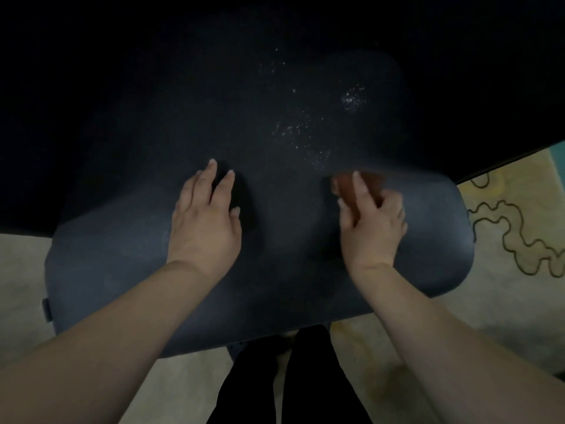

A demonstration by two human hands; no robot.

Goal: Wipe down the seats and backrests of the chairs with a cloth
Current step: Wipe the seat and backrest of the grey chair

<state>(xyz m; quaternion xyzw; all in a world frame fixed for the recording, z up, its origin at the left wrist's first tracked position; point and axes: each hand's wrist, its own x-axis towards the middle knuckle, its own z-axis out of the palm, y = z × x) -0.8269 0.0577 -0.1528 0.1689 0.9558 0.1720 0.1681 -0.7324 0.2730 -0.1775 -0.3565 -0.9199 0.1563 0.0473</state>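
A dark blue padded chair seat (pixel 281 280) fills the middle of the head view, running back into deep shadow. White specks (pixel 302 133) dot its surface toward the back. My left hand (pixel 206 215) lies flat on the seat, fingers spread, holding nothing. My right hand (pixel 371 221) presses a reddish-brown cloth (pixel 348 186) onto the seat, just in front of the specks. The cloth is blurred and mostly covered by my fingers.
A pale rug (pixel 504 240) with a dark wavy line pattern lies to the right of the chair. Pale floor (pixel 21 286) shows at the left. My dark-trousered legs (pixel 290 377) stand at the seat's front edge. The far part of the view is black.
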